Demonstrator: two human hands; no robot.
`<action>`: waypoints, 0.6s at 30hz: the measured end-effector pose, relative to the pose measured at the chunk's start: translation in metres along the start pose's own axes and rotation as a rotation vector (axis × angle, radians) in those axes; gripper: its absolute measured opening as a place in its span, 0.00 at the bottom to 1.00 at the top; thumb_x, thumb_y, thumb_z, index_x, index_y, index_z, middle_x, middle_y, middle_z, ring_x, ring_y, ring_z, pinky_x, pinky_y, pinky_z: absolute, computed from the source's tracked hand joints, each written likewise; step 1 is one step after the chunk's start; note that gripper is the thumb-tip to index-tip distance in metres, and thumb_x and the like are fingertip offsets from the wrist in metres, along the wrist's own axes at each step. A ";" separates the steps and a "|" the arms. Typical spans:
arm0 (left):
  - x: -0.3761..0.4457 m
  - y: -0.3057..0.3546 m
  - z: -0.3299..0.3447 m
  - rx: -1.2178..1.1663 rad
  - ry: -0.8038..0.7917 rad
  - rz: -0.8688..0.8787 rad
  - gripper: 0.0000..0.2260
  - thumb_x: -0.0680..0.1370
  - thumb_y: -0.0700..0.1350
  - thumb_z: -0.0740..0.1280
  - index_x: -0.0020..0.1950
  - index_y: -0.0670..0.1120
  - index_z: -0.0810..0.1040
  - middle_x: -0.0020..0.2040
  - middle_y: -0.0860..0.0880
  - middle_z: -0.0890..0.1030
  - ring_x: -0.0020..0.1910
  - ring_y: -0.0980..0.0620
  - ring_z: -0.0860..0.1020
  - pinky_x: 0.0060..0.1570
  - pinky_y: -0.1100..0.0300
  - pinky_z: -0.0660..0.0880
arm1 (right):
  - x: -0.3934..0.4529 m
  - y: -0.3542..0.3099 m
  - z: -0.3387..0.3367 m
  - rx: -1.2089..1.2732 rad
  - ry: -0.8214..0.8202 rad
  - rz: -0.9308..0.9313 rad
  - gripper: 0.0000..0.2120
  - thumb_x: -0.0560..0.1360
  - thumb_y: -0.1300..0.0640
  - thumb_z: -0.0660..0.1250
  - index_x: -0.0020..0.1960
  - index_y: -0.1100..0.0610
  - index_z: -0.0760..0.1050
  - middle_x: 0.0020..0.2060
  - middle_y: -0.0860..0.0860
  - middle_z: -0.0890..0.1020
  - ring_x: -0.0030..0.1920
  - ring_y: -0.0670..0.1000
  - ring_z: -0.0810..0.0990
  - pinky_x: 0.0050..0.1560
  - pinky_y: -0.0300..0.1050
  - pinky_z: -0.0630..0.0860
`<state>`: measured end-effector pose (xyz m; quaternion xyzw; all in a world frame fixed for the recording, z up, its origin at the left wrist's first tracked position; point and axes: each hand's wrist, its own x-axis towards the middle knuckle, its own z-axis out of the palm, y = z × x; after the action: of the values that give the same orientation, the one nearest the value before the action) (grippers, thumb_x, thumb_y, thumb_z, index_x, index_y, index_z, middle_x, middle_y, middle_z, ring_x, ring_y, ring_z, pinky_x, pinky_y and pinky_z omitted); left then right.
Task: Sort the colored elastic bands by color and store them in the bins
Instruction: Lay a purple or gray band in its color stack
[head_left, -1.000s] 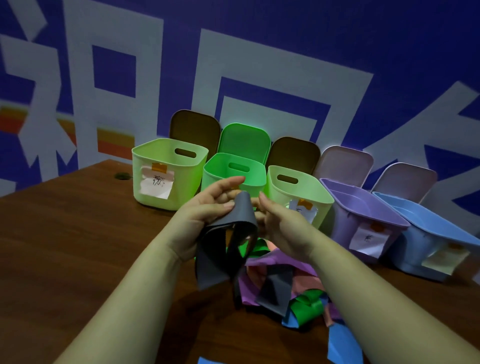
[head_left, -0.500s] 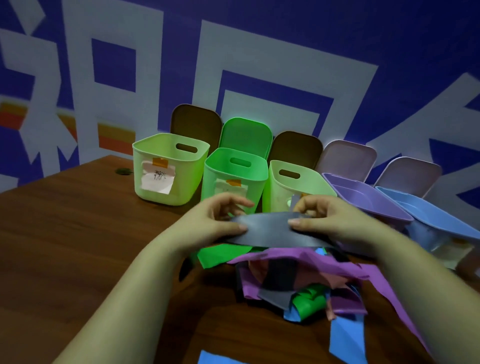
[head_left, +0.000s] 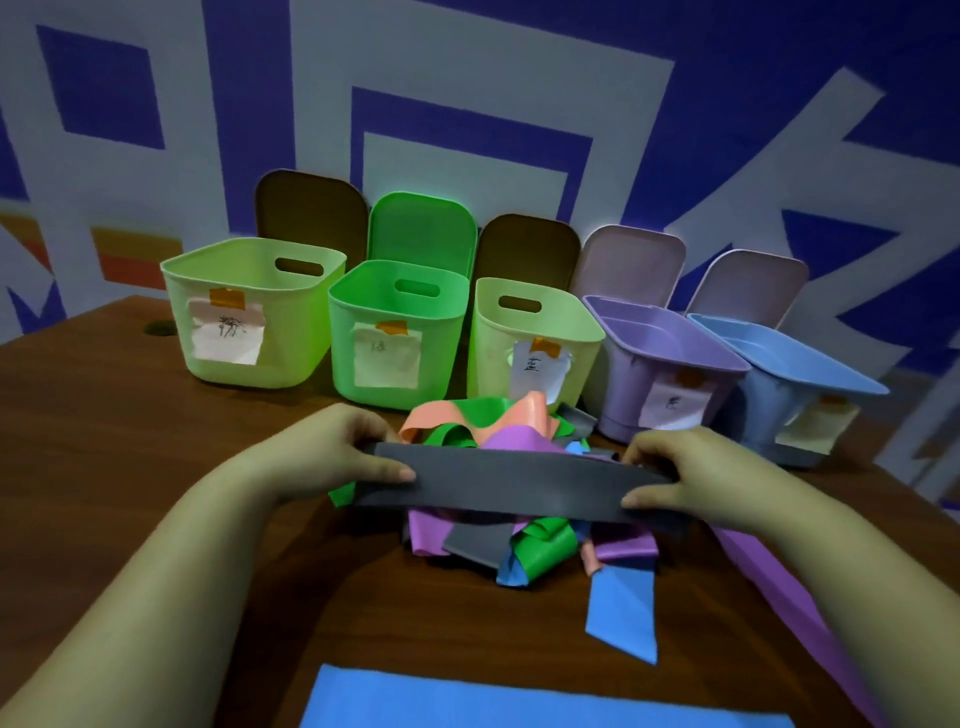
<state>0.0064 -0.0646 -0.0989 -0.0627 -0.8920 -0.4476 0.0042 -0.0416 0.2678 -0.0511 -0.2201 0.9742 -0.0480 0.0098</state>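
Along the far edge of the wooden table (head_left: 130, 467), five labelled bins (head_left: 397, 332) are lined up, with the tangled pile of coloured bands (head_left: 498, 540) just before them. Above that pile a grey elastic band (head_left: 519, 480) is held flat, its long axis running left to right. Its left end is pinched by the left hand (head_left: 332, 457), its right end by the right hand (head_left: 685, 478); neither is nearer. Half a second earlier the hands were closer together, the band less spread.

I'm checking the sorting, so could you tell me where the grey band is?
The grey band is stretched between the left hand and right hand, above the band pile.
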 end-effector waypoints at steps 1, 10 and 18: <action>0.001 -0.002 0.000 -0.020 0.016 -0.002 0.11 0.62 0.52 0.76 0.37 0.48 0.81 0.33 0.55 0.82 0.34 0.62 0.78 0.38 0.66 0.73 | -0.002 0.007 0.005 0.011 -0.003 0.033 0.13 0.69 0.46 0.73 0.51 0.46 0.75 0.47 0.44 0.79 0.47 0.46 0.77 0.48 0.43 0.75; -0.002 -0.016 -0.010 -0.289 -0.218 -0.217 0.40 0.44 0.54 0.84 0.51 0.38 0.80 0.48 0.39 0.84 0.42 0.48 0.82 0.38 0.63 0.79 | -0.021 0.038 0.048 1.025 0.204 0.192 0.09 0.71 0.68 0.70 0.50 0.61 0.79 0.45 0.56 0.83 0.44 0.50 0.81 0.37 0.31 0.78; 0.000 -0.006 -0.013 -0.514 0.106 -0.131 0.46 0.36 0.54 0.83 0.52 0.43 0.79 0.43 0.41 0.85 0.39 0.49 0.84 0.35 0.64 0.80 | -0.025 0.047 0.043 1.340 0.429 0.052 0.26 0.54 0.41 0.79 0.43 0.58 0.81 0.34 0.48 0.85 0.36 0.43 0.83 0.35 0.29 0.76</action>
<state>0.0049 -0.0785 -0.0965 0.0196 -0.7499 -0.6612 0.0060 -0.0373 0.3170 -0.0990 -0.1290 0.7202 -0.6800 -0.0479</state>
